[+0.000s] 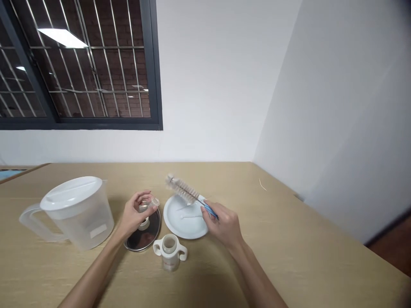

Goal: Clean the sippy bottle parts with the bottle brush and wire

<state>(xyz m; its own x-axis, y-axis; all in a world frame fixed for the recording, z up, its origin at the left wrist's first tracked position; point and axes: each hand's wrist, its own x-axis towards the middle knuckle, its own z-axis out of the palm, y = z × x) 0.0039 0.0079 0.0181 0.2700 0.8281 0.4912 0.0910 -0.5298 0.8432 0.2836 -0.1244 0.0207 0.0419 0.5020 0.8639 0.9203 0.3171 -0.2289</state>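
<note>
In my right hand [224,220] is a bottle brush [184,189], gripped by its blue handle, its white bristles pointing up and left over a white plate [171,219]. A thin white stick with a small round tip [189,216] lies on that plate. My left hand [137,210] pinches a small clear cap [155,201] above a dark round lid [141,240] with a metal rim. Part of a white ring [144,224] shows on the lid under my fingers. Between my forearms a baby bottle [170,253] with two cream handles stands upright, its mouth uncovered.
A translucent plastic pitcher [83,218] with a white lid stands on the left, its handle toward the left edge. A thin pale strip [262,185] lies at the far right of the wooden table [289,256]. White walls and a barred window [90,64] are behind.
</note>
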